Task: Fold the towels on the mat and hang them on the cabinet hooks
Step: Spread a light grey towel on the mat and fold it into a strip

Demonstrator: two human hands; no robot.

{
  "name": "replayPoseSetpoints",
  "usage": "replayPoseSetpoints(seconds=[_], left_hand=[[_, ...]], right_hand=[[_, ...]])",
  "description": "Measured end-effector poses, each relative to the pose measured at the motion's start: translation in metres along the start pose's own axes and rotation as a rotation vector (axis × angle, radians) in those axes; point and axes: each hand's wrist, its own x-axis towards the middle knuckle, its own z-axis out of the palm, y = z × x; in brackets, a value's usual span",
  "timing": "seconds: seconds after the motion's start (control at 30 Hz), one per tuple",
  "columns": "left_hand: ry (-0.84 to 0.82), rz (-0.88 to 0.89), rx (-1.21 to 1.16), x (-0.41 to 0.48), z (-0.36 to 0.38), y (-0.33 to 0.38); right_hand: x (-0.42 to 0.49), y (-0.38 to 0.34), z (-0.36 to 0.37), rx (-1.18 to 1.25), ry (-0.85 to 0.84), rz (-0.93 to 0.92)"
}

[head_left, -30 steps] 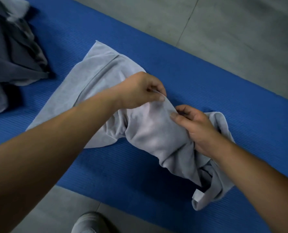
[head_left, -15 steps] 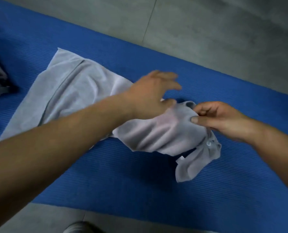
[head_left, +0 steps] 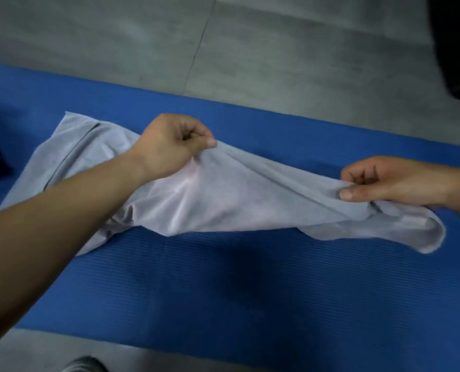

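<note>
stage: early, seemingly unfolded | pale grey soft cloth towel (head_left: 223, 200) stretched near far edge of blue ribbed foam mat (head_left: 223, 291) | left hand (head_left: 169, 146), right hand (head_left: 384, 181) both pinching it | remaining: folding, hanging

A single view was supplied, taken by a wide-angle camera worn on the head. It was aimed forward and steeply down, from close above, at the blue mat (head_left: 250, 291), which was spanned from the frame's left side to its right. The mat's far edge was seen slanting down to the right. Grey floor (head_left: 277, 49) was caught beyond that edge and before the near edge, where a shoe tip (head_left: 85, 365) was cropped.
</note>
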Motion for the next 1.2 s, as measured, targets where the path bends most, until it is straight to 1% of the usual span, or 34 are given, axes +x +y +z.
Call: replayPoseSetpoints(seconds=[0.1,0.13,0.17,0.23,0.3,0.33,0.37,0.47,0.53,0.6,0.67,0.7,0.77,0.8,0.87,0.97,1.03,1.1,1.2], left_hand=[[0.03,-0.013,0.15,0.008,0.022,0.009],[0.033,-0.03,0.208,0.012,0.026,0.011],[0.007,-0.053,0.272,0.016,0.029,0.014],[-0.118,-0.07,0.476,0.021,0.039,0.023],[-0.287,0.051,0.698,0.02,0.058,0.038],[-0.363,0.12,0.714,0.017,0.073,0.051],[-0.436,0.154,0.653,0.013,0.09,0.069],[-0.692,0.05,0.235,0.009,0.148,0.116],[-0.756,0.024,0.078,0.018,0.174,0.133],[-0.719,0.003,0.014,0.024,0.181,0.143],[-0.652,-0.051,-0.086,0.027,0.183,0.143],[-0.611,-0.078,-0.14,0.029,0.183,0.143],[-0.526,-0.113,-0.195,0.032,0.184,0.139],[-0.495,-0.127,-0.199,0.036,0.185,0.136],[-0.469,-0.139,-0.17,0.042,0.19,0.134],[-0.451,-0.155,-0.115,0.048,0.209,0.141],[-0.464,-0.146,-0.075,0.053,0.223,0.147],[-0.463,-0.142,-0.038,0.059,0.238,0.15],[-0.367,-0.117,0.038,0.073,0.265,0.145]], right_hand=[[-0.021,0.022,-0.02,-0.221,-0.009,0.078],[-0.026,0.029,-0.022,-0.279,0.021,0.07],[-0.03,0.035,-0.023,-0.274,0.062,0.033],[-0.038,0.047,-0.02,-0.116,0.141,-0.082],[-0.041,0.059,-0.015,0.015,0.21,-0.164],[-0.04,0.065,-0.012,0.062,0.233,-0.183],[-0.039,0.071,-0.009,0.111,0.245,-0.195],[-0.033,0.08,-0.001,0.253,0.251,-0.239],[-0.035,0.088,-0.001,0.353,0.253,-0.276],[-0.04,0.103,-0.007,0.404,0.2,-0.269],[-0.044,0.122,-0.012,0.333,0.132,-0.19],[-0.046,0.133,-0.013,0.274,0.132,-0.137],[-0.05,0.152,-0.011,0.247,0.222,-0.101],[-0.053,0.159,-0.008,0.306,0.286,-0.137],[-0.061,0.169,-0.001,0.526,0.366,-0.222],[-0.078,0.174,0.009,0.77,0.37,-0.228],[-0.091,0.176,0.011,0.884,0.365,-0.172],[-0.096,0.181,0.006,0.99,0.399,-0.083],[-0.08,0.2,-0.01,1.086,0.569,0.07]])
